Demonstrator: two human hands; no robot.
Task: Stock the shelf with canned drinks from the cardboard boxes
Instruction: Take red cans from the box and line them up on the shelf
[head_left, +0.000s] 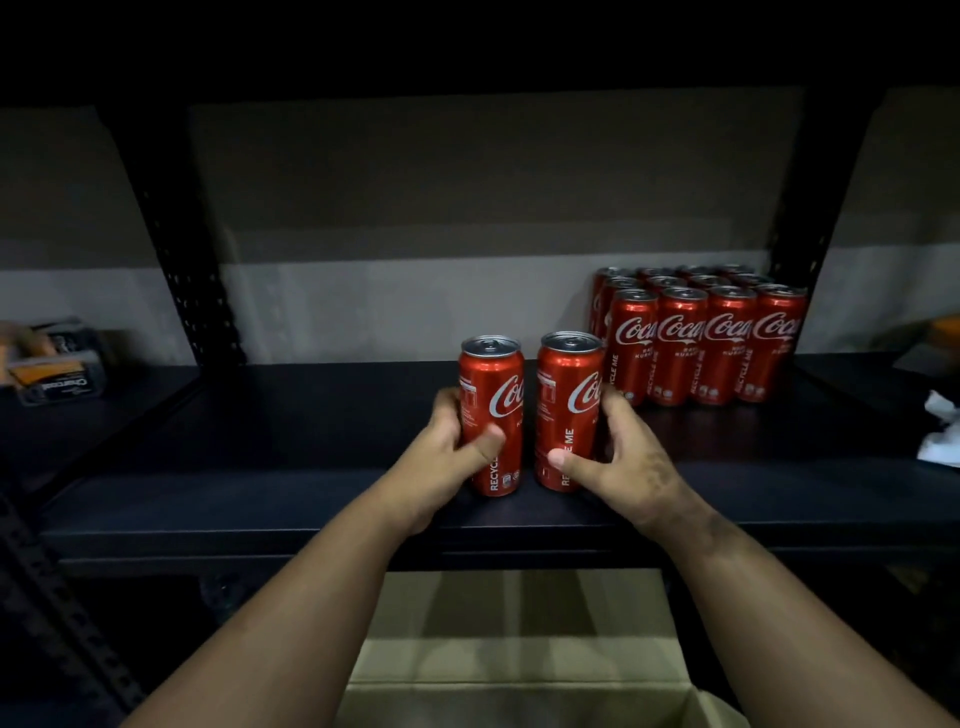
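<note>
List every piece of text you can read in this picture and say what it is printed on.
"Coca", cut off: stocked cans at the shelf's right.
"RECYCLE ME": vertical on those cans.
"Co", part of the logo: can in the left hand.
"RECYCL", partly covered: same can.
"Co" and "ME": can in the right hand.
"Charcoal", upside down: pack at far left.
Small print on the cans: too small to read.

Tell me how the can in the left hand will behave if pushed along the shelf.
The can is tall and slim, so a high push may tip it. Its glossy wall looks slippery; the left hand wraps it low. On its side it would likely roll.
</note>
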